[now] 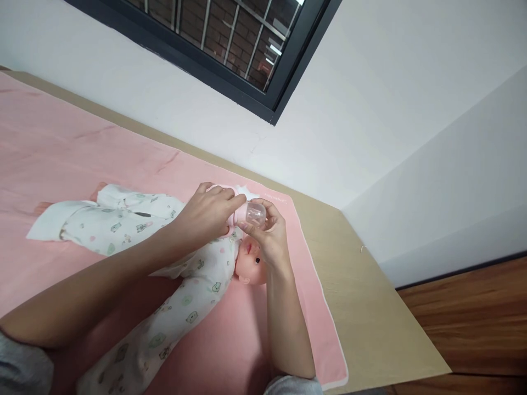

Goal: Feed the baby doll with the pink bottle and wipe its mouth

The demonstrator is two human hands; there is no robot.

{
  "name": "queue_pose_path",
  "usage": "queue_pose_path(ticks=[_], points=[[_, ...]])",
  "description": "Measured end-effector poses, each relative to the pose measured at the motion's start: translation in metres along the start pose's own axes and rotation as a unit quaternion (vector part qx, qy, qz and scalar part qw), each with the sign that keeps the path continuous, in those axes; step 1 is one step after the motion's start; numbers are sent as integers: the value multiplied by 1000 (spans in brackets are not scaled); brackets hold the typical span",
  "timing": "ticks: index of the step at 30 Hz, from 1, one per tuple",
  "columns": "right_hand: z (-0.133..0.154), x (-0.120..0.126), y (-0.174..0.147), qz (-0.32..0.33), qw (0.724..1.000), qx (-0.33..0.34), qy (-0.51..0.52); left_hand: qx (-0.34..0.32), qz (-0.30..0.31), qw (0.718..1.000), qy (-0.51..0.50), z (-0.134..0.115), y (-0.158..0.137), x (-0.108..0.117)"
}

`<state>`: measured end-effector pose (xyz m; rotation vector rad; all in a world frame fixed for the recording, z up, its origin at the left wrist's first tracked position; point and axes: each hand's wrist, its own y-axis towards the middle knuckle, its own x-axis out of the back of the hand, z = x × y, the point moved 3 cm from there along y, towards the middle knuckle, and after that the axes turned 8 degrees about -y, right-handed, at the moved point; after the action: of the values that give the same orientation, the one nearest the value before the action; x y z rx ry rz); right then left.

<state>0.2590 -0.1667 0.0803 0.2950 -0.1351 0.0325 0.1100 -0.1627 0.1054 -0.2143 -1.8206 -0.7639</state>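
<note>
Both my hands are on a baby bottle (pixel 231 218) with a pink collar and a clear dome cap (pixel 256 214), held above a doll. My left hand (pixel 212 211) is wrapped round the pink part of the bottle and covers much of it. The fingers and thumb of my right hand (pixel 269 227) close round the clear cap at the other end. Just below the hands lies the doll (pixel 247 262), on its back in white clothes printed with small animals. My right hand and forearm hide part of its head.
A pink mat (pixel 230 340) with a pale edge covers much of a light wooden tabletop (pixel 354 307). White walls (pixel 391 120) rise behind it, with a dark-framed barred window (pixel 230 49) above. Brown wood panelling (pixel 473 312) stands beyond the table's right edge.
</note>
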Motion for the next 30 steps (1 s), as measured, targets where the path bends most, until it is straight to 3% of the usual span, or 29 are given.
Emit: queue_pose_path(ticks=[12,21,26,30], points=[[-1,0,1,14,1000,-9,-4,-16,-1,1000,-7,5,0,0],[1,1,2,4,999,1,-35,-30,-25,997,-67,14,6,-9],[1,48,13,-106,988,44,-100,33,-31,995,-88,33,13,-1],[-39,106,28,-224,945,10,-240,90,-72,987,-114,46,12,15]])
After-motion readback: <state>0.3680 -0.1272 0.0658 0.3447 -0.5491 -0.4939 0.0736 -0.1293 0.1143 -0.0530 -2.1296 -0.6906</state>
